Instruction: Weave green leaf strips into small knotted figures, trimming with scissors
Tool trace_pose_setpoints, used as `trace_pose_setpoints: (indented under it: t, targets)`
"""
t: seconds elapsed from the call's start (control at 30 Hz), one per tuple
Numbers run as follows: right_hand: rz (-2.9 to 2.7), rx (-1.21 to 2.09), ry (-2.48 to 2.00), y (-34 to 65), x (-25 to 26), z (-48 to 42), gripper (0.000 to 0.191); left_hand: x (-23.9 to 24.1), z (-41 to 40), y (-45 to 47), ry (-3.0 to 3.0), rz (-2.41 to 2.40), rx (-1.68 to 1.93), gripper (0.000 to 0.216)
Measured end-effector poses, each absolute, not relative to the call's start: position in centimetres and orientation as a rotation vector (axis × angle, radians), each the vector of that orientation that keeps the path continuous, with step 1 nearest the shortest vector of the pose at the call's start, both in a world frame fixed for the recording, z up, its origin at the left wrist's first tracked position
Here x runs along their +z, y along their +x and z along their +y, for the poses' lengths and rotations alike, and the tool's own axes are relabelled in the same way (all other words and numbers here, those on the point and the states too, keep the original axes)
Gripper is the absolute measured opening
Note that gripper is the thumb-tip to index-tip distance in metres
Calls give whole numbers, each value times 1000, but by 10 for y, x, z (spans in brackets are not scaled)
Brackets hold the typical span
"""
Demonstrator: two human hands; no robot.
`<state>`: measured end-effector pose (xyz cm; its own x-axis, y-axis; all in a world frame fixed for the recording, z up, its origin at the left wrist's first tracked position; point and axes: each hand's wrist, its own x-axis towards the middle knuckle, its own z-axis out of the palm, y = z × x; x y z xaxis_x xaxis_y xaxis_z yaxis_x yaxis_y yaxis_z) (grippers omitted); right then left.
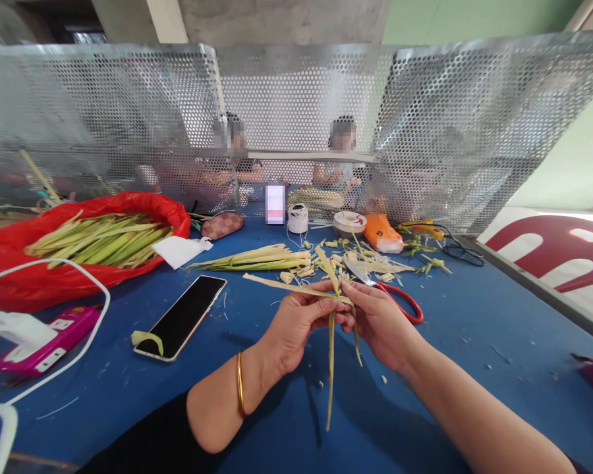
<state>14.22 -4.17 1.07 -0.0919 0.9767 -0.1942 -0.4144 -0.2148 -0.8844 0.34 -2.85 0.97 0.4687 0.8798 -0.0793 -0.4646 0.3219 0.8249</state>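
Note:
Both hands meet above the blue table, pinching crossed strips of pale green-yellow leaf [331, 368]. My left hand [296, 322] closes thumb and fingers on the strips from the left; a gold bangle circles that wrist. From the right, my right hand [375, 316] grips the same crossing with its fingertips. Strip ends stick out to the left, upward and down below the hands. How the strips are joined at the crossing is mostly hidden by the fingers. Just beyond my right hand lie red-handled scissors [405, 303], partly covered by it.
Leaf strips [257, 259] and cut scraps lie beyond my hands. A red plastic bag [172, 210] full of leaves stands left, near a dark phone [182, 319] and a magenta power strip [54, 339]. White thread [298, 219] and an orange packet [383, 234] sit before a perforated metal screen [296, 85]; people sit behind.

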Motion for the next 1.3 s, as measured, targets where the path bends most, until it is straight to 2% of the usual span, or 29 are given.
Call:
trace_pose_setpoints:
  t: [0.1,0.27,0.4,0.53,0.87,1.03,1.13,1.3]
  targets:
    - [-844,1488,-1082,142,13,-42,38,9,-26,1,921,637,964,32]
    - [-1043,1102,-1264,139,10,-43,50,9,-25,-1,1042,649,951,38]
    - [-1160,950,-1241,140,10,-44,38,10,-25,0,1145,669,960,44]
    - [-1284,1050,-1163,142,16,-44,25,13,-23,-3,1205,689,946,42]
    - [-1285,1294,-1231,149,20,-40,25,20,-14,-16,1399,750,698,35]
    - [-1199,1348,-1206,150,20,-41,21,26,-16,-16,1640,880,850,21]
    - [-1170,1404,-1156,149,22,-43,21,27,-19,-14,1661,899,947,25]
    - [-1179,1455,-1090,144,24,-46,24,23,-18,-11,1569,952,895,30]
